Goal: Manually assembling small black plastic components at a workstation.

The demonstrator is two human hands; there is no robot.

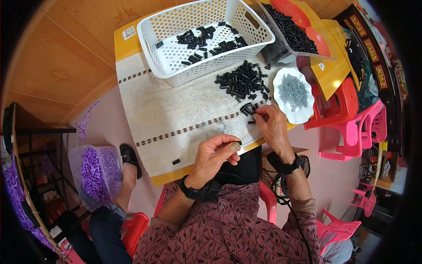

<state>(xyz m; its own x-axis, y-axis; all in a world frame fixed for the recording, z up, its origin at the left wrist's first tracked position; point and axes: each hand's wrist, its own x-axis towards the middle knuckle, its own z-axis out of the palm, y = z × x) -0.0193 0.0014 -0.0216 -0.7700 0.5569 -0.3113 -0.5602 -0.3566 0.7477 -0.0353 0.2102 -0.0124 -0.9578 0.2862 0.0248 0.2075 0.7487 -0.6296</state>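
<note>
Left hand [213, 157] pinched a small black piece [239, 143] between its fingers, near the front edge of the bench [162, 179]. Right hand [273, 126] was at a small black cluster [246, 108]; couldn't tell if its fingers gripped any.

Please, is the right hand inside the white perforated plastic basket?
No, the right hand is beside small black cylindrical pieces outside the basket.

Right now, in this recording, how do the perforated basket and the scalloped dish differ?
The perforated basket is roughly rectangular and deep; the scalloped dish is roundish and shallow. The basket is clearly larger than the dish. The basket holds scattered black cylindrical pieces, while the dish holds a heap of small greyish pieces. Both are white.
</note>
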